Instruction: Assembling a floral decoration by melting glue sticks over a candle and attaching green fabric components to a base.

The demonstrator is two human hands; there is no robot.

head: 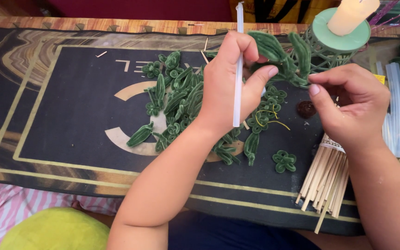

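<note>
My left hand point(231, 78) grips a long clear glue stick point(238, 65), held upright, together with a green fuzzy pipe-cleaner leaf piece point(274, 48). My right hand point(353, 104) pinches the right end of that green piece near its curled leaves point(302, 55). Below the hands lies a heap of green pipe-cleaner leaves and small clover shapes point(181, 102) on a black and gold mat point(70, 115).
A bundle of thin bamboo sticks point(325, 180) lies under my right wrist. Clear glue sticks point(396, 106) lie at the right edge. A cream candle on a green wire stand point(341, 32) is at the back right. A small dark round blob point(306, 109) and a loose clover point(284, 161) sit on the mat.
</note>
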